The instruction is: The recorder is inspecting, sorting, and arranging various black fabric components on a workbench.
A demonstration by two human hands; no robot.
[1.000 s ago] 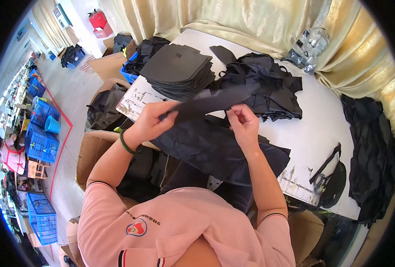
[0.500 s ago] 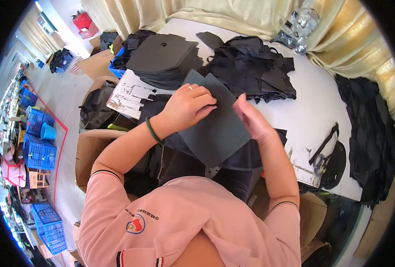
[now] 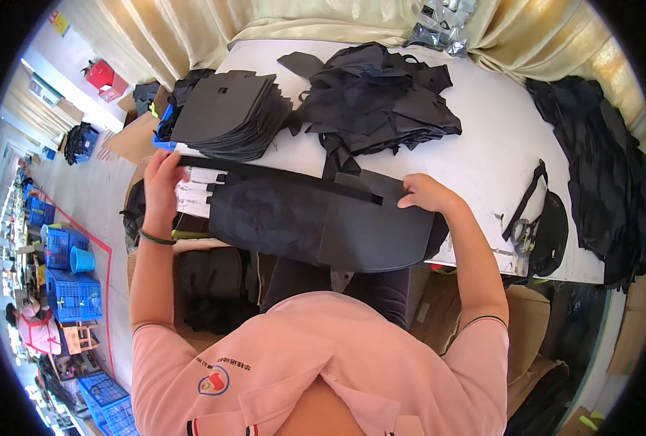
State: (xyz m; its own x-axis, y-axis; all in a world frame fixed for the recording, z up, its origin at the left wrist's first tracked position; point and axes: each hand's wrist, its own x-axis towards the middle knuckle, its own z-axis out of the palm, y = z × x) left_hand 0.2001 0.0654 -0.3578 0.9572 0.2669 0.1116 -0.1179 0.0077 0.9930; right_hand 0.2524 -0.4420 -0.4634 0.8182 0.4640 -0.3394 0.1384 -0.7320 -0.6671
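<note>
Near the left end of the table, my left hand is closed on the end of a black strap. That strap stretches taut to the right and ends at the upper part of a stiff dark grey panel. My right hand pinches the panel's upper right edge between thumb and fingers. Beneath the panel lies a black fabric piece, spread along the near table edge over my lap. Whether the strap passes through the panel or only lies on it, I cannot tell.
Behind my left hand stands a stack of dark grey panels. A heap of black fabric pieces lies further back. Scissors and a black pouch rest at the right, beside hanging black fabric. A cardboard box stands below the table.
The panel has come down onto the black fabric and turned. My left hand has moved left off the panel and now holds the strap end; my right hand has gripped the panel's edge.
</note>
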